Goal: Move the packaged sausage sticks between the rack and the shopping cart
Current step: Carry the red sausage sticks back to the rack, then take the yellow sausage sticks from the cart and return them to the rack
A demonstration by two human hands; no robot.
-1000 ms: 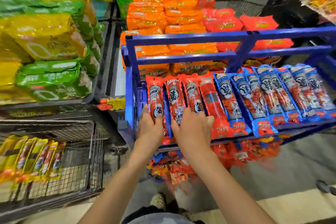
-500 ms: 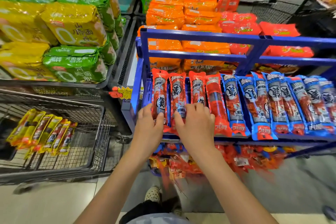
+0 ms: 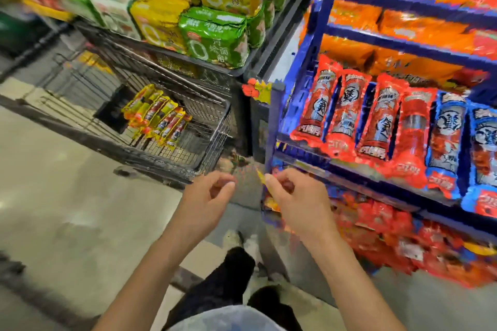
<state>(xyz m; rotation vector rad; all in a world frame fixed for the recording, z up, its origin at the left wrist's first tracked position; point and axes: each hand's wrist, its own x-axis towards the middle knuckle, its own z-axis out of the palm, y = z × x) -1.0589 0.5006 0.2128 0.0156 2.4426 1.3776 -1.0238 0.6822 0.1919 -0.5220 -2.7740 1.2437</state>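
Several red sausage stick packs [image 3: 349,113] lie side by side on the sloping shelf of the blue rack [image 3: 271,129], with blue packs [image 3: 446,140] to their right. Yellow sausage stick packs [image 3: 158,115] lie in a row inside the wire shopping cart [image 3: 215,142] on the left. My left hand [image 3: 207,196] and right hand [image 3: 295,201] hang in the air below the rack's front left corner, between cart and rack. Their fingers are loosely curled and hold nothing. The view is blurred by motion.
Stacked green and yellow noodle bags [image 3: 215,35] sit on a dark shelf behind the cart. Orange bags [image 3: 403,21] fill the rack's upper tier, and more red packs [image 3: 390,228] hang on its lower tier. My legs and shoes [image 3: 242,244] stand on the grey floor.
Both hands have come off the red packs on the rack and dropped down and left. The view has swung left toward the cart.
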